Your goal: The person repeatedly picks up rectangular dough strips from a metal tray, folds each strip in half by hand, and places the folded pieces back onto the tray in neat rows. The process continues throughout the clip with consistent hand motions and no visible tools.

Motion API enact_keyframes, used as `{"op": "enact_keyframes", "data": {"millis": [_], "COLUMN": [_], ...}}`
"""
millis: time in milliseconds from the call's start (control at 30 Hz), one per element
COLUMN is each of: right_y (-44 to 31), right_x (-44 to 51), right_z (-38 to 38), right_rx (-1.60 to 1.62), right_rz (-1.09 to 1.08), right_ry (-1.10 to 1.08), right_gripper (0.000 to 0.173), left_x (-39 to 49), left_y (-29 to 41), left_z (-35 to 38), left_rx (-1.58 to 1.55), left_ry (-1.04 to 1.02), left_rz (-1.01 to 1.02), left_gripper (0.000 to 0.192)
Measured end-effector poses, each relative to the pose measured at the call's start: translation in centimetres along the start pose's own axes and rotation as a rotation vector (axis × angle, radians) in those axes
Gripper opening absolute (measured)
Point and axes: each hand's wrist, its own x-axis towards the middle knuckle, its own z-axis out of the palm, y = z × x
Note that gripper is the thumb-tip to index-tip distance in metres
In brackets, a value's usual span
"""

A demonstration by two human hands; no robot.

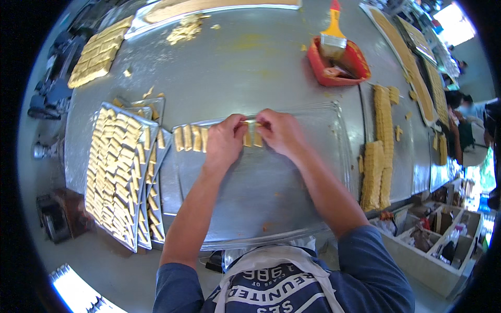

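A row of pale yellow dough sticks (188, 138) lies along the far edge of a metal baking tray (258, 187) in front of me. My left hand (226, 137) is over that row, its thumb and fingers pinched at the top of one stick (247, 139). Just to its right, my right hand (281, 132) pinches the upper end of another stick (258, 140). A narrow gap separates the two sticks. The left hand hides part of the row behind it. The nearer part of the tray shows bare metal with a few crumbs.
Stacked trays of dough sticks (113, 168) stand at left. Beyond is a scored dough slab (102, 53) and dough scraps (186, 29). A red tub (332, 81) holds a yellow-handled brush (334, 23). Dough strips (377, 168) lie right; a divided bin (422, 254) stands below. People are at far right.
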Motion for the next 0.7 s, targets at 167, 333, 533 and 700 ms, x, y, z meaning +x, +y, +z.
{"op": "enact_keyframes", "data": {"millis": [167,333,533,700], "right_y": [0.7,10.5,15.3,16.7], "right_x": [-2.5,-9.0,-11.6,-10.3], "right_z": [-3.9,-17.0,-28.1,-27.7], "right_rx": [-0.088,-0.288,-0.587,-0.553], "right_rz": [-0.004,0.154,0.179,-0.096], "right_ry": [0.099,0.149,-0.444,-0.773], "right_gripper": [0.025,0.029,0.041,0.054], "left_x": [0.4,-0.3,-2.7,-4.9], "left_y": [-1.4,0.1,3.0,7.9], "left_z": [1.3,0.2,2.7,5.6], "left_rx": [0.31,0.095,-0.137,-0.21], "left_ry": [0.15,0.106,-0.041,-0.054], "left_rz": [0.296,0.041,-0.069,-0.038], "left_gripper": [0.025,0.026,0.028,0.03]}}
